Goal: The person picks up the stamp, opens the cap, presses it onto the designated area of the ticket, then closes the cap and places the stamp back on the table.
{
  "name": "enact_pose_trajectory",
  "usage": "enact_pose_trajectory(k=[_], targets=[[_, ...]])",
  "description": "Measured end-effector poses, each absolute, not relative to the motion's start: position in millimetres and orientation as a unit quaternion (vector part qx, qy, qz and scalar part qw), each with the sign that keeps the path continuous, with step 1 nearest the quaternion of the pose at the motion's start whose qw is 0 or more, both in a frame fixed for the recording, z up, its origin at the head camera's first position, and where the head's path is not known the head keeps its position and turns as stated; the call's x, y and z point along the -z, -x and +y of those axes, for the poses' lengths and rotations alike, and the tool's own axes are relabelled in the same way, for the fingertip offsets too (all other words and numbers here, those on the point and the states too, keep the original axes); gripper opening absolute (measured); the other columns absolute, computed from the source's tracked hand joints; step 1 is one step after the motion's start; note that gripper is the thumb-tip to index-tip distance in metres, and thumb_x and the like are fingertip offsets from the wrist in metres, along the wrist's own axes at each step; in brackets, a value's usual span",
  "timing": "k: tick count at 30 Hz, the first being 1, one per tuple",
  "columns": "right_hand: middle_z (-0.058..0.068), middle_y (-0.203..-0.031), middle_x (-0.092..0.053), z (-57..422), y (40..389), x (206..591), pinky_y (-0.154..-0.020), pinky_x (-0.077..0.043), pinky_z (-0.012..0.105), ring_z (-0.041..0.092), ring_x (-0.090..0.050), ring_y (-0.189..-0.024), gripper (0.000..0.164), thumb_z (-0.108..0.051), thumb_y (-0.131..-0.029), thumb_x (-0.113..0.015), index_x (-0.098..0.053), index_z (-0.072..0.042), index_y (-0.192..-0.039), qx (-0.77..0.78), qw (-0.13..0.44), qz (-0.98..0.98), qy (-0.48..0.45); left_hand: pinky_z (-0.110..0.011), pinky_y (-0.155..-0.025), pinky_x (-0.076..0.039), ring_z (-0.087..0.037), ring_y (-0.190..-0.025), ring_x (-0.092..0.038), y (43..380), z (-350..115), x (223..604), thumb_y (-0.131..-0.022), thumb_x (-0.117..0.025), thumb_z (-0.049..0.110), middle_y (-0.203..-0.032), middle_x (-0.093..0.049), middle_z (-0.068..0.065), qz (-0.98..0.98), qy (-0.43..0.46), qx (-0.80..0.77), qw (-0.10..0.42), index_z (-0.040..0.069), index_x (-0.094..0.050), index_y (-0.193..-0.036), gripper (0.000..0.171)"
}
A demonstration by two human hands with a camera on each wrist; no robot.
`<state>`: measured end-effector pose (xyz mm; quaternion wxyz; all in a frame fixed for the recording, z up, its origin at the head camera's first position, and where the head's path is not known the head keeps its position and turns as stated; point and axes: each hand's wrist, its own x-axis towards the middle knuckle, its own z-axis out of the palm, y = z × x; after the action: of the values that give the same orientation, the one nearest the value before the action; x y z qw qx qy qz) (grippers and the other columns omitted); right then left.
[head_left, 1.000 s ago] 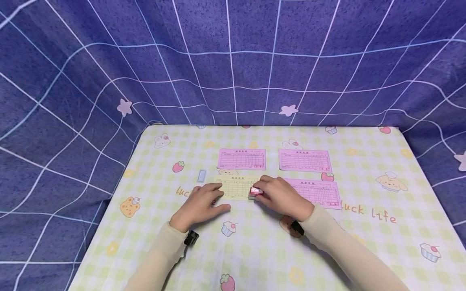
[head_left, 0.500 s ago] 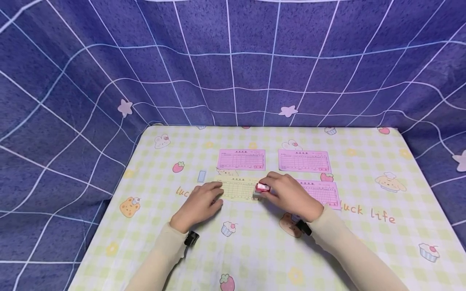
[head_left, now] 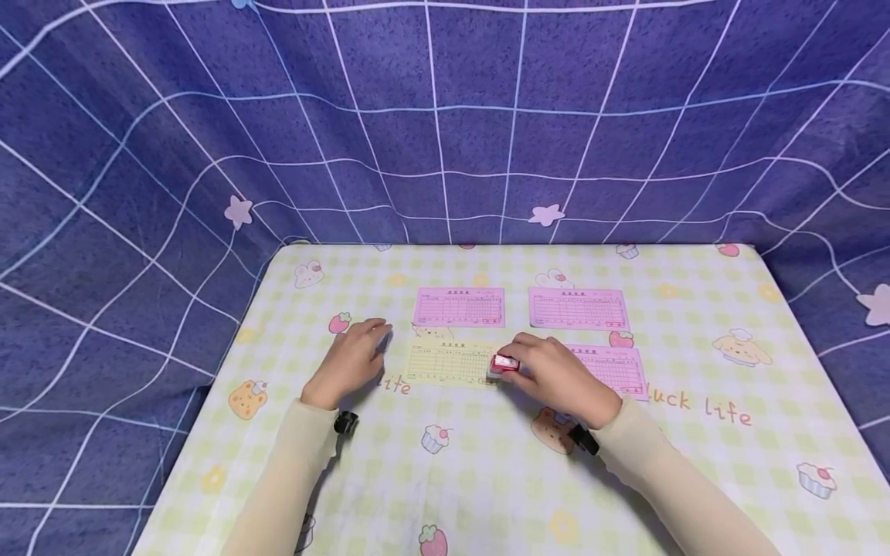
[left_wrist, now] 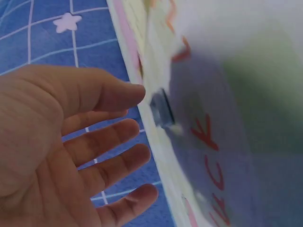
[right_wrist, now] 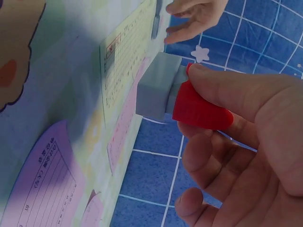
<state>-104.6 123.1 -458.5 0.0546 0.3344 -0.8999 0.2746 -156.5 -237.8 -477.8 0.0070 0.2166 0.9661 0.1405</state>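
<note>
My right hand [head_left: 559,378] pinches a stamp [right_wrist: 196,106] with a red handle and a grey block-shaped body, held between thumb and fingers. In the right wrist view the grey end is raised off the table. The stamp overlaps the lower right corner of the yellow slip [head_left: 448,363], where a red boxed mark [head_left: 486,381] shows. Left of the slip, my left hand [head_left: 351,359] hovers with relaxed, spread fingers, holding nothing. Just past its fingertips a small blue-grey rectangular piece [left_wrist: 162,109] lies on the table; the hand hides it in the head view.
Pink slips lie at the back left [head_left: 460,307], the back right [head_left: 579,309] and the front right [head_left: 619,372], the last partly behind my right hand. Each bears a red mark. A patterned cloth [head_left: 487,479] covers the table, with a blue grid curtain [head_left: 480,139] behind it.
The right hand has lifted the stamp from the yellow slip and shifted slightly right, uncovering the red mark. The left hand has left the slip's edge and moved left over the small blue-grey piece.
</note>
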Motion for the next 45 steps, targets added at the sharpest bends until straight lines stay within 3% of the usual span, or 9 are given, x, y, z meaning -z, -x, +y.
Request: enact_pose_trajectory(k=[9, 14, 20, 24, 33, 40, 45], targets=[[0.001, -0.100, -0.070, 125, 104, 461, -0.073, -0.055, 0.036, 0.016, -0.065, -0.075, 0.022, -0.014, -0.093, -0.083, -0.077, -0.007, -0.113, -0.273, 0.042, -0.903, -0.328, -0.064, -0.115, -0.039, -0.043, -0.144, -0.048, 166, -244, 491, -0.094, -0.070, 0.002, -0.154, -0.054, -0.022, 0.965, -0.206, -0.156, 0.047, -0.003, -0.061, -0.144, 0.052], [0.000, -0.099, -0.069, 127, 105, 462, -0.073, -0.054, 0.036, 0.014, -0.064, -0.074, 0.022, -0.015, -0.093, -0.083, -0.077, -0.007, -0.113, -0.276, 0.040, -0.903, -0.326, -0.063, -0.115, -0.039, -0.043, -0.143, -0.049, 166, -243, 493, -0.095, -0.069, 0.001, -0.151, -0.056, -0.023, 0.964, -0.203, -0.166, 0.050, -0.004, -0.060, -0.144, 0.050], [0.001, -0.101, -0.070, 128, 105, 461, -0.074, -0.054, 0.037, 0.010, -0.062, -0.075, 0.024, -0.016, -0.095, -0.081, -0.077, -0.006, -0.116, -0.272, 0.038, -0.905, -0.325, -0.057, -0.111, -0.045, -0.042, -0.133, -0.056, 166, -241, 492, -0.096, -0.069, 0.002, -0.142, -0.059, -0.024, 0.962, -0.211, -0.166, 0.049, -0.007, -0.060, -0.143, 0.048], [0.002, -0.102, -0.071, 129, 104, 461, -0.075, -0.055, 0.038, 0.011, -0.063, -0.078, 0.023, -0.016, -0.096, -0.080, -0.077, -0.006, -0.116, -0.275, 0.038, -0.905, -0.323, -0.052, -0.101, -0.052, -0.038, -0.117, -0.062, 167, -241, 493, -0.094, -0.067, 0.001, -0.133, -0.062, -0.024, 0.960, -0.215, -0.171, 0.047, -0.009, -0.060, -0.142, 0.049], [0.000, -0.101, -0.071, 130, 103, 464, -0.078, -0.057, 0.038, 0.011, -0.066, -0.085, 0.021, -0.015, -0.095, -0.081, -0.077, -0.008, -0.114, -0.295, 0.052, -0.899, -0.318, -0.039, -0.081, -0.052, -0.023, -0.090, -0.058, 165, -239, 492, -0.086, -0.068, 0.000, -0.127, -0.059, -0.019, 0.956, -0.203, -0.205, 0.053, -0.009, -0.060, -0.142, 0.057], [-0.003, -0.102, -0.071, 130, 103, 466, -0.077, -0.055, 0.036, 0.012, -0.064, -0.087, 0.021, -0.015, -0.096, -0.080, -0.077, -0.009, -0.116, -0.322, 0.034, -0.895, -0.305, -0.038, -0.084, -0.053, -0.022, -0.093, -0.058, 159, -234, 491, -0.086, -0.072, 0.001, -0.127, -0.059, -0.019, 0.949, -0.215, -0.228, 0.038, -0.012, -0.064, -0.135, 0.051], [-0.003, -0.101, -0.071, 130, 102, 466, -0.076, -0.054, 0.034, 0.015, -0.064, -0.084, 0.022, -0.014, -0.095, -0.081, -0.076, -0.008, -0.116, -0.335, 0.031, -0.891, -0.305, -0.038, -0.085, -0.052, -0.022, -0.096, -0.058, 155, -231, 491, -0.085, -0.071, -0.002, -0.129, -0.059, -0.018, 0.948, -0.211, -0.234, 0.038, -0.011, -0.062, -0.138, 0.054]])
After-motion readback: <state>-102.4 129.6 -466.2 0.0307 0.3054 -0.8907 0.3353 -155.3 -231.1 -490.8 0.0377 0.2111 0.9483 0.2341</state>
